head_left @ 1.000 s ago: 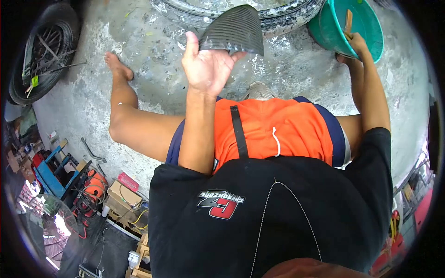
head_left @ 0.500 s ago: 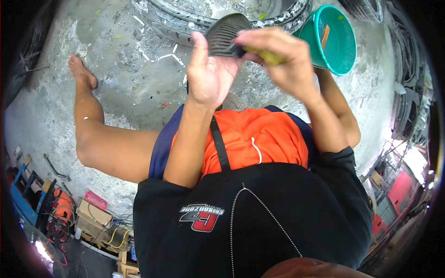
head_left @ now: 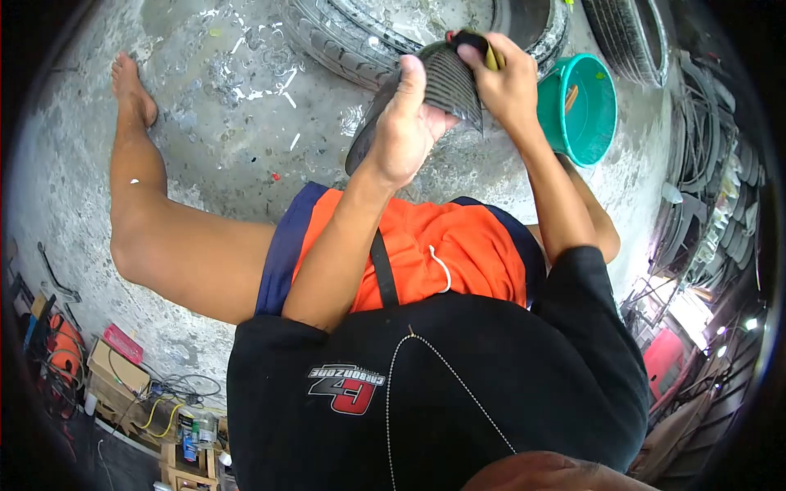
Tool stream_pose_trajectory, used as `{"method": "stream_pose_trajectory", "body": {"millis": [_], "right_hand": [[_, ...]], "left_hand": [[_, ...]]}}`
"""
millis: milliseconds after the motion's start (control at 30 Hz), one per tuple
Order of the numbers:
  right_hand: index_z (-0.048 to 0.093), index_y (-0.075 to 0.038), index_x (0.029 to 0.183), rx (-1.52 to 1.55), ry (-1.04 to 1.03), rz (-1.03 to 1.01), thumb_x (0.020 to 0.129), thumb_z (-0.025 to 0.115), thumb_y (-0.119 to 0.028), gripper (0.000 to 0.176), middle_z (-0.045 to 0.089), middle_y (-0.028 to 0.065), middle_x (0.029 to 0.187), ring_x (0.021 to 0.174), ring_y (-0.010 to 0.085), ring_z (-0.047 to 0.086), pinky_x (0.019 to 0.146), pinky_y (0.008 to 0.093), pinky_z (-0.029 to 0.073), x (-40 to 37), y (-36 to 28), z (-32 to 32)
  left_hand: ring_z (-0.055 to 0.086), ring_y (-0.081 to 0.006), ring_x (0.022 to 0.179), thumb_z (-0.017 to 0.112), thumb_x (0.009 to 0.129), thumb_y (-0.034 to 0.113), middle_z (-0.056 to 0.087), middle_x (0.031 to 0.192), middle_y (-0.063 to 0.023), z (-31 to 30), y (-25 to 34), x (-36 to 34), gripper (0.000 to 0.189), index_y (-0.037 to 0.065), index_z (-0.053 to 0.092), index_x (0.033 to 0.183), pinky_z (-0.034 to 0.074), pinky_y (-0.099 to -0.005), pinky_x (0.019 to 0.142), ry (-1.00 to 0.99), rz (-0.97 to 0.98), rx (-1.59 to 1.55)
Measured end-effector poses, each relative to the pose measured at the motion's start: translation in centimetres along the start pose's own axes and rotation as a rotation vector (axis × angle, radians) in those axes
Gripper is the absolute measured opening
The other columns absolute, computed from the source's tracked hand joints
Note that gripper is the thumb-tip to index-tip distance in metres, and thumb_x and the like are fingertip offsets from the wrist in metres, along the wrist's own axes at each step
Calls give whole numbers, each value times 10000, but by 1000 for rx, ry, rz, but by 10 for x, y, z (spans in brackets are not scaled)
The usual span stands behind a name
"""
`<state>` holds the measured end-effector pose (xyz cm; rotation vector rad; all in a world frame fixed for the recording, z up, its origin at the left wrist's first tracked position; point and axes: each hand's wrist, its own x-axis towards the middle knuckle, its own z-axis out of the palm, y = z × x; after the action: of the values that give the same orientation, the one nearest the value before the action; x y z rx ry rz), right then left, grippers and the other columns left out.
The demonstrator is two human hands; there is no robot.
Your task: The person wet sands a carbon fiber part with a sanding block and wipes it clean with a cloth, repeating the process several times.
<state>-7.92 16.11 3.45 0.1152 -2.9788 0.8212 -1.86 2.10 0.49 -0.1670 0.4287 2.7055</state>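
In the head view, the ribbed panel (head_left: 452,78) is between the two hands, its long axis slanting from lower left to upper right. The left hand (head_left: 404,137) holds it by the lower edge, the thumb raised apart, the other fingers partly hidden. The right hand (head_left: 512,86) is nearer to the upper right edge; its fingers are closed around a pad (head_left: 472,38), which seems to touch the panel.

We are wearing a black short-sleeved T-shirt (head_left: 491,368) at lower centre, its red-and-grey logo (head_left: 347,389) reading "CARBONZONE", and a beaded chain (head_left: 389,393). In mid-frame, our orange shorts (head_left: 413,229) are showing navy sides, a white drawstring (head_left: 444,266) and a black strap (head_left: 381,270).
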Motion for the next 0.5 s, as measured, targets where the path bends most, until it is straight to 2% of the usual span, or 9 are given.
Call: {"method": "stream_pose_trajectory", "body": {"millis": [67, 167, 200, 300, 333, 367, 400, 433, 500], "right_hand": [[740, -94, 969, -5, 71, -148, 757, 733, -26, 222, 728, 105, 917, 836, 287, 693, 725, 357, 532, -11, -2, -3], [749, -90, 962, 197, 27, -472, 680, 732, 52, 315, 739, 102, 944, 849, 279, 693, 729, 358, 532, -42, -31, -12], [749, -88, 965, 198, 4, -482, 690, 755, 26, 298, 737, 101, 968, 860, 266, 694, 751, 344, 536, -46, -25, -11], [735, -62, 965, 195, 62, -276, 757, 805, -82, 220, 723, 109, 907, 829, 230, 687, 727, 328, 525, -34, -4, -14], [715, -32, 971, 188, 85, 13, 797, 805, -118, 213, 696, 89, 829, 782, 158, 649, 726, 305, 513, -33, 9, -16], [702, -14, 970, 284, 105, 135, 801, 810, -133, 233, 682, 76, 821, 774, 134, 620, 724, 292, 503, -33, 18, -22], [689, 4, 969, 384, 127, 249, 805, 815, -149, 257, 668, 62, 814, 766, 109, 590, 721, 280, 493, -28, 18, -27], [674, 30, 990, 538, 175, 239, 797, 825, -162, 311, 662, 56, 837, 761, 110, 571, 713, 271, 480, -31, 11, -30], [677, 29, 1008, 453, 141, 208, 793, 828, -157, 322, 667, 61, 860, 782, 111, 585, 731, 269, 484, -34, 9, -34]], "left_hand": [[577, -196, 1172, 227, 1051, 551, 604, 1286, -85, -6, -3, 5, 671, 13, 497, 1347, 441, -414, 1022, -50, -27, 100], [592, -195, 1111, 243, 1048, 557, 629, 1204, -91, -9, 4, -4, 659, 18, 545, 1277, 461, -399, 953, -34, -24, 73], [594, -201, 1098, 241, 1048, 556, 630, 1192, -97, -13, 5, -5, 663, 8, 552, 1257, 462, -401, 943, -22, -50, 85], [577, -259, 1184, 226, 1048, 548, 611, 1272, -143, -11, 10, -7, 711, -46, 519, 1307, 433, -436, 1024, -48, -56, 51], [564, -280, 1222, 223, 1047, 549, 596, 1313, -157, -8, 12, -11, 729, -62, 500, 1333, 416, -451, 1058, -15, -67, 31], [490, -311, 1321, 227, 1034, 580, 512, 1422, -184, -9, 15, -15, 773, -63, 421, 1417, 355, -481, 1122, -34, -72, 41], [490, -311, 1321, 227, 1034, 580, 512, 1422, -184, -4, 19, -18, 773, -63, 421, 1417, 355, -481, 1122, -39, -66, 49], [461, -319, 1344, 232, 1016, 619, 481, 1448, -189, 3, 24, -22, 820, -68, 391, 1435, 335, -489, 1134, -58, -64, 10], [389, -335, 1398, 251, 955, 727, 411, 1503, -202, 3, 27, -28, 963, -81, 312, 1475, 274, -504, 1167, -102, -90, -128]]}}
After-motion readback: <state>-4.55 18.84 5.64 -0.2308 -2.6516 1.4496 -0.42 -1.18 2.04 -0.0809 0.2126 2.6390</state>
